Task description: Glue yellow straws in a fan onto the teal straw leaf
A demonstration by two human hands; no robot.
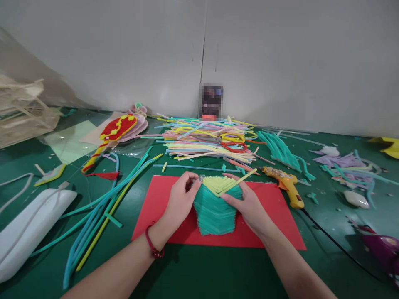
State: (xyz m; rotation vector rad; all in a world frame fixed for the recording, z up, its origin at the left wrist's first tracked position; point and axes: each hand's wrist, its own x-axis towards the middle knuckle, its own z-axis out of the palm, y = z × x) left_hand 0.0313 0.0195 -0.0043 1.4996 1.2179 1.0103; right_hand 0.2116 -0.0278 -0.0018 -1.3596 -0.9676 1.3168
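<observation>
In the head view, the teal-and-yellow piece sits over the middle of a red board, its yellow strips folded to a point at the top. The left hand pinches the upper left corner between thumb and fingers, seemingly to steady it. The right hand grips the upper right side, thumb pressing near the yellow point, probably to hold the layers flat; how its fingers sit behind is hard to make out. One yellow strip end juts past the piece toward the board's far right corner.

The board seems to serve as a work mat on the green surface. A glue gun lies by its far right corner, apparently within the right hand's reach, its cord trailing to the surface's right side. Sorted strips and red-handled scissors line the surface's far edge. Loose long strips and a white case crowd the left side, limiting that elbow's sideways room. The widest green stretch runs along the board's near edge, between the forearms, while red margin shows either side of the piece.
</observation>
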